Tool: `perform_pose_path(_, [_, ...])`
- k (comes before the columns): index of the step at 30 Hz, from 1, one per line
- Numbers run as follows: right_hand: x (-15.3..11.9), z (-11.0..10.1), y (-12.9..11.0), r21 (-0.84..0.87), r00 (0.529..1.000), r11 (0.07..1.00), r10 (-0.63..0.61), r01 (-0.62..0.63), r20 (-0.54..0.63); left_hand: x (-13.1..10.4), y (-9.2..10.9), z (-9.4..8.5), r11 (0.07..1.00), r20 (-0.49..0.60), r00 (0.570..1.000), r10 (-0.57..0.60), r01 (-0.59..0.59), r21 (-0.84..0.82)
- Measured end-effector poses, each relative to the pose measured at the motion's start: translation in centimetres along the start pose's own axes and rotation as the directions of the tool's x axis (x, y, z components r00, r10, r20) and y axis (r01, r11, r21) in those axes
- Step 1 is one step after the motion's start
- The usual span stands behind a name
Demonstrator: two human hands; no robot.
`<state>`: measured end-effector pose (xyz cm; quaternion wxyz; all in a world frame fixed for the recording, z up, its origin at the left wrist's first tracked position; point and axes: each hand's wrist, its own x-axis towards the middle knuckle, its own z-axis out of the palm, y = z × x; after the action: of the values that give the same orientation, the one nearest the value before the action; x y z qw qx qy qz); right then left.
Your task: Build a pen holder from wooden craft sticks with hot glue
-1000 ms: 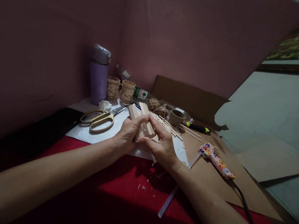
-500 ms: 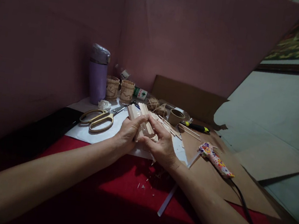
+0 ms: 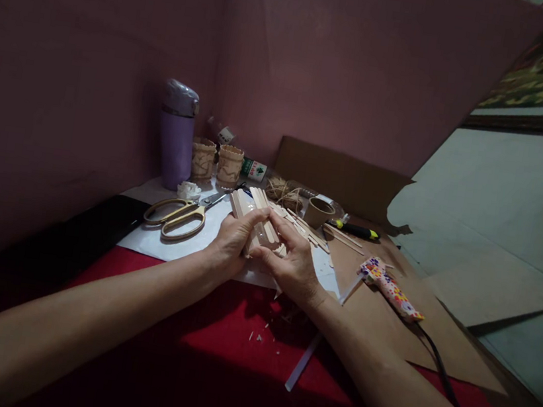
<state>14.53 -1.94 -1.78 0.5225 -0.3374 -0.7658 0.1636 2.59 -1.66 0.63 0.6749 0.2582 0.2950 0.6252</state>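
Observation:
A clear plastic piece with flat wooden sticks [image 3: 265, 211] around its side is held between my two hands, above the white paper. My left hand [image 3: 235, 242] is closed on its left side, thumb along the sticks. On its right side my right hand [image 3: 294, 260] grips it with thumb and fingers. Gold-handled scissors [image 3: 184, 219] lie partly open just left of my hands. Loose wooden sticks [image 3: 314, 237] are scattered beyond my right hand. My fingers hide the lower part of the held piece.
A purple tumbler [image 3: 176, 141], two decorated wooden cups [image 3: 229, 167] and a plastic bottle [image 3: 256, 170] stand or lie behind. At right are a cardboard cup [image 3: 319, 214], a yellow-black cutter [image 3: 358, 231] and a flowered glue gun [image 3: 393, 291] on brown cardboard [image 3: 365, 329].
The view has shifted very slightly. Both hands keep the same hold on the piece with sticks.

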Motion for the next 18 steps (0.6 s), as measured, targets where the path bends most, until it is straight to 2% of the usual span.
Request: perform_pose_path(18, [0.0,0.11,0.11,0.013,1.0,1.0,0.023,-0.023,-0.008,-0.15,0.05,0.19,1.0,-0.041,0.999,-0.006,0.006,0.004])
